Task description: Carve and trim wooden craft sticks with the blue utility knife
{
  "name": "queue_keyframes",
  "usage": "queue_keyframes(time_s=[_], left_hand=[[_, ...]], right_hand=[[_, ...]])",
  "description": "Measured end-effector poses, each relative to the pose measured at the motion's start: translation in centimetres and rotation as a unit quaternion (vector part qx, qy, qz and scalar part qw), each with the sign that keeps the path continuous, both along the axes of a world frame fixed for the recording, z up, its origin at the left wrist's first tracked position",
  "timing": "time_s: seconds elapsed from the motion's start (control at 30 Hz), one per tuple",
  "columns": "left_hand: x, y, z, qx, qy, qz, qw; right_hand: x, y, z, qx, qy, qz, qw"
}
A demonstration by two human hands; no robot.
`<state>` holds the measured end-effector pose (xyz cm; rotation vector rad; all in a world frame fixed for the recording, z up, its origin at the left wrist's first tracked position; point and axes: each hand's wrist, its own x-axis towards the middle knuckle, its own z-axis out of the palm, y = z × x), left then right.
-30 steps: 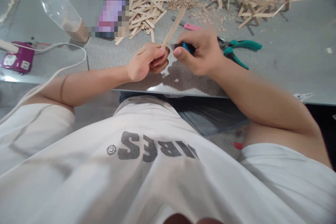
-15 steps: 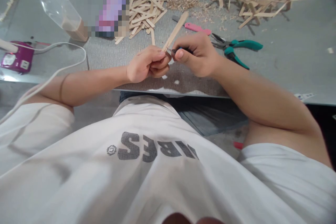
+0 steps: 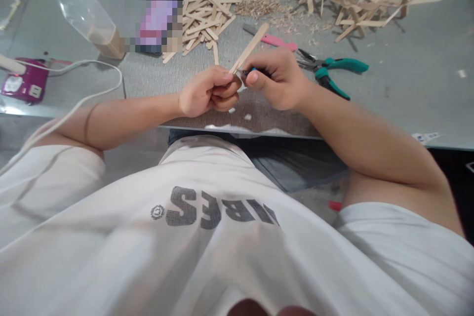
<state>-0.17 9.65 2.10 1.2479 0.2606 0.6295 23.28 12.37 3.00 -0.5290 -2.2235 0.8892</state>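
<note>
Grey desk lies below the left hand, whose grip pinches a wooden stick pointing to one o'clock; at its three o'clock, the right hand curls around a dark-handled tool.

Gray table, wooden sticks, pliers, bottle

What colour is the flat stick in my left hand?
The flat stick is pale tan, seen best in the head view.
</note>
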Motion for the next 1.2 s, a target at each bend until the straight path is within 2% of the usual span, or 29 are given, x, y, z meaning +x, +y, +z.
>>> queue_keyframes(time_s=[0.17, 0.27, 0.5, 0.73, 0.87, 1.03, 1.2], left_hand=[[0.1, -0.1, 0.2, -0.005, -0.016, -0.001, 1.0], [0.2, -0.2, 0.2, 0.0, 0.004, 0.01, 1.0], [0.4, -0.2, 0.4, 0.012, -0.027, 0.001, 1.0], [0.1, -0.2, 0.2, 0.017, -0.011, 0.003, 1.0], [0.2, -0.5, 0.2, 0.015, -0.008, -0.002, 1.0], [0.4, -0.9, 0.0, 0.011, -0.02, 0.037, 0.999], [0.0, -0.7, -0.3, -0.008, 0.026, 0.074, 0.997]], right_hand=[[-0.2, -0.5, 0.7, -0.01, -0.036, -0.03, 0.999], [-0.2, -0.6, 0.9, -0.005, -0.04, -0.028, 0.999], [-0.2, -0.2, 0.6, 0.002, -0.04, -0.023, 0.999], [0.4, 0.2, 0.2, -0.026, -0.067, -0.048, 0.996], [0.0, -0.1, 0.6, -0.042, -0.069, -0.061, 0.995], [-1.1, -1.4, 1.3, 0.026, -0.055, -0.127, 0.99], [-1.3, -1.9, 0.6, 0.079, -0.046, -0.211, 0.973]])
